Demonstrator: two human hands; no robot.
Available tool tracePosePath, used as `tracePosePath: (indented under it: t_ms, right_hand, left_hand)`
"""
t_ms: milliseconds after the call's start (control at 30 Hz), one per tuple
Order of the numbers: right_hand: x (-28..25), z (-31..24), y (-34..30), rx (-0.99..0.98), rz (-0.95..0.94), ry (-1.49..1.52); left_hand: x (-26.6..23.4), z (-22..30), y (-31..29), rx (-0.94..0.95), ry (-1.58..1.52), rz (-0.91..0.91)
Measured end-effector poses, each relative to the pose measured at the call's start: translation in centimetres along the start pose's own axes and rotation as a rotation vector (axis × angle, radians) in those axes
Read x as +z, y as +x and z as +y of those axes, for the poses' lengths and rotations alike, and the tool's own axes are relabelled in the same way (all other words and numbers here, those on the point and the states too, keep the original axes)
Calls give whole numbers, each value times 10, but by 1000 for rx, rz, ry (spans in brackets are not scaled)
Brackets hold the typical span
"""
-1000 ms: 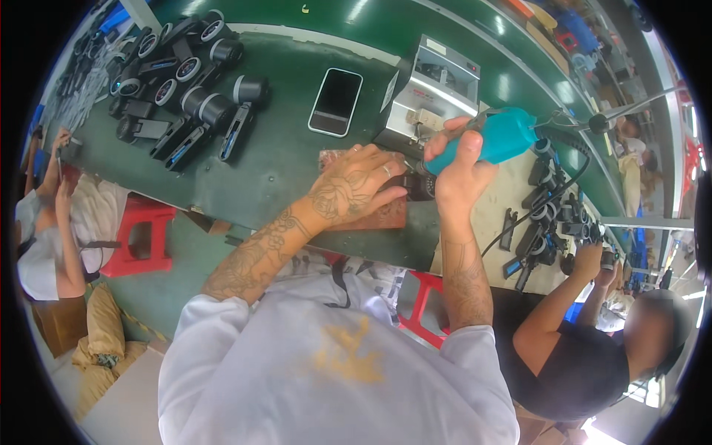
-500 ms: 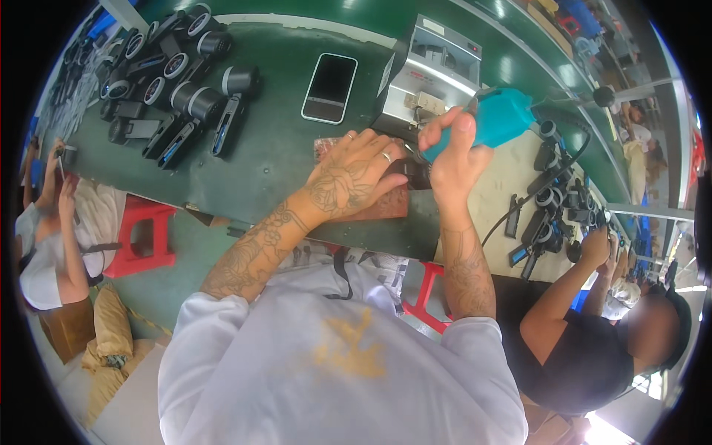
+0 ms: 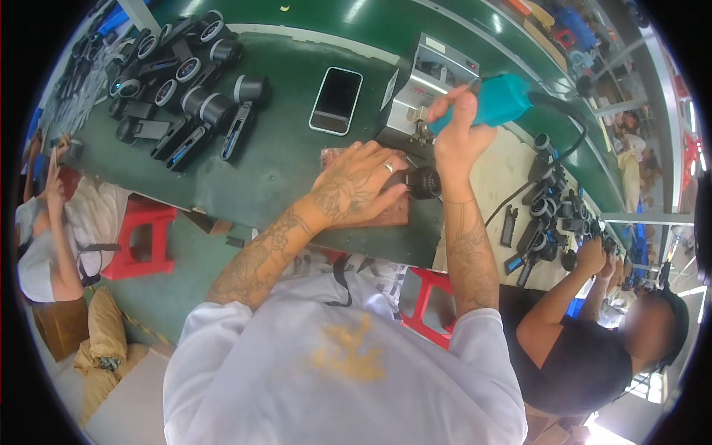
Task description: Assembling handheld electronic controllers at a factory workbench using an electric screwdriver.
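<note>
My right hand is wrapped round a teal electric screwdriver, with its cord trailing off to the right. The driver's front end is at the near side of a silver screw feeder machine; the bit itself is hard to make out. My left hand is closed over a black device with a round, ribbed end, and the rest of that device is hidden under my fingers. Beneath the hand lies a reddish-brown mat on the green table.
A phone lies beyond my left hand. Several black devices with round, silver-ringed ends are piled at the far left. More such parts lie on a pale sheet at the right, where a co-worker in black handles some.
My right hand has moved the electric screwdriver away from the black device toward the screw feeder. The device's round end now shows more fully. My left hand stays on it.
</note>
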State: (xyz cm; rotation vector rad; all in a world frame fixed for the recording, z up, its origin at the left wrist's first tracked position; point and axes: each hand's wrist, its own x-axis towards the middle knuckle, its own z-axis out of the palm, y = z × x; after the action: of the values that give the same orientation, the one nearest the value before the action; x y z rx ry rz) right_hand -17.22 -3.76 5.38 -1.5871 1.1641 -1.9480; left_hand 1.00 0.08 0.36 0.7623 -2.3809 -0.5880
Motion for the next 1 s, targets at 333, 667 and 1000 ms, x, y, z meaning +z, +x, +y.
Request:
tracePosePath:
  t_ms: [333,667,1000]
  right_hand:
    - [-11,-42,-32,320,135,140]
    - [-24,-52,-55,305,36,196]
    - [-22,-42,-70,318,18,101]
  left_hand:
    - [-2,0,-5,17,38,-10]
    - [-6,2,2,-46,21,-100]
    - [0,4,1,-13,74,-69]
